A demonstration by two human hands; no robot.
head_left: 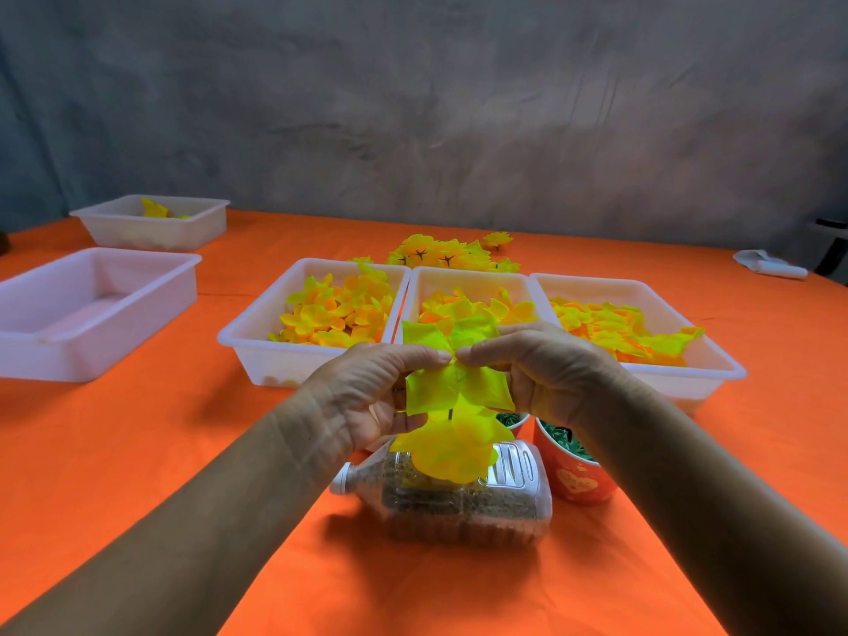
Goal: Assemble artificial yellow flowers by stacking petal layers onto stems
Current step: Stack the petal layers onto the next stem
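The person is holding a wide yellow petal layer (452, 360) up between both hands, and the left hand (376, 397) and the right hand (541, 374) are each pinching it at its centre, thumb tips nearly meeting there. Just below the hands a thin dark stem (450, 413) is showing under the layer, and a second yellow layer (454, 452) is already sitting lower on it. Whether the left hand's lower fingers are also gripping the stem cannot be told, since the petals are hiding them. To do this step well, the person is probably needing to keep the centre hole lined up over the stem's tip, to push evenly from both sides so the thin fabric is not tearing or crumpling, and to slide the layer down until it is resting flat against the one beneath. Under the hands a clear plastic bottle (459, 502) is lying on its side, with a red cup (573, 475) just to the right of it. Beyond the hands three white trays (257, 342) of loose petals are standing side by side, within easy reach for the next layer.
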